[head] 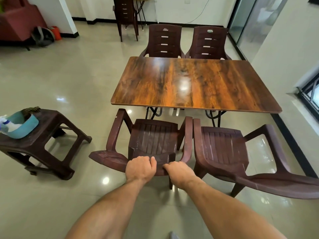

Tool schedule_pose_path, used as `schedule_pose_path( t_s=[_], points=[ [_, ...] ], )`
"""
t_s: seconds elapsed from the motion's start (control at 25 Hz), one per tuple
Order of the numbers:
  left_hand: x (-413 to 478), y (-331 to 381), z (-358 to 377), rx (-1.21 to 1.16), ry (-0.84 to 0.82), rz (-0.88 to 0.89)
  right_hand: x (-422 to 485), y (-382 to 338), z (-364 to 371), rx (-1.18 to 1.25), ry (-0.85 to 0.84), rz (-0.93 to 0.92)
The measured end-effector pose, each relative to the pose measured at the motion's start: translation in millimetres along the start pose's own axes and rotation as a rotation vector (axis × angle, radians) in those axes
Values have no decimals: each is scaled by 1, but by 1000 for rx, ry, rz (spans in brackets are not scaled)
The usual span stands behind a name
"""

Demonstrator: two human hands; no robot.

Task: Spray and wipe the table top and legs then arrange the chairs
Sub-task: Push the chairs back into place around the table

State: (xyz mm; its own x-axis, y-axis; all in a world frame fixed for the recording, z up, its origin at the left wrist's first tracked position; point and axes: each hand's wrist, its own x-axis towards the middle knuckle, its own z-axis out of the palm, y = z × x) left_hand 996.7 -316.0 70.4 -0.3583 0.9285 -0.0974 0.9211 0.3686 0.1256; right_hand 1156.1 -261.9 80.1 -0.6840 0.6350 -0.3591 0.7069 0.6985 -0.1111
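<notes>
A glossy wooden table top (195, 83) on dark folding legs (214, 116) stands ahead of me. Just below its near edge is a brown plastic armchair (153, 135), seat facing the table. My left hand (139, 168) and my right hand (179, 171) both grip the top of its backrest, side by side. A second brown armchair (224, 149) stands right beside it at the near right. Two more brown chairs (164, 41) (208, 43) sit tucked at the table's far side.
A brown plastic stool (51, 135) at the left carries a teal basin (22, 125) with a spray bottle (4, 123) and a cloth (31, 110). Stacked chairs (126, 12) stand by the far wall. A wall and window (310, 94) close the right side.
</notes>
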Motion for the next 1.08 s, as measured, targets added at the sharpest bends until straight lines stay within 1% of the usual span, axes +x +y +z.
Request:
schedule_pose_path(
  t_s=[0.12,0.2,0.24,0.32,0.4,0.44,0.48,0.52,0.64,0.68,0.76,0.92,1.08],
  points=[
    [-1,8,0,7,-14,-18,1,11,1,12,-29,0],
    [1,7,1,-14,-27,23,2,16,1,42,-43,-9],
    [0,8,3,-40,-35,92,0,17,1,61,-28,-16],
    [-5,18,1,-99,-88,305,-9,23,0,101,38,-45],
    [-9,32,-1,-91,-210,460,-27,42,-1,139,102,-28],
    [-10,42,0,-38,-265,496,-41,57,0,144,115,16],
    [-10,51,1,19,-298,491,-57,77,2,136,112,88],
    [-8,59,3,64,-310,447,-73,98,6,118,103,186],
    [-7,77,0,130,-371,222,-124,149,19,51,78,547],
    [-7,80,0,140,-384,190,-133,157,19,63,63,614],
    [-8,85,2,140,-389,173,-137,163,16,98,64,629],
    [-8,98,7,84,-380,193,-121,161,15,143,137,595],
    [-11,100,4,44,-390,202,-127,166,21,175,134,550]
  ],
)
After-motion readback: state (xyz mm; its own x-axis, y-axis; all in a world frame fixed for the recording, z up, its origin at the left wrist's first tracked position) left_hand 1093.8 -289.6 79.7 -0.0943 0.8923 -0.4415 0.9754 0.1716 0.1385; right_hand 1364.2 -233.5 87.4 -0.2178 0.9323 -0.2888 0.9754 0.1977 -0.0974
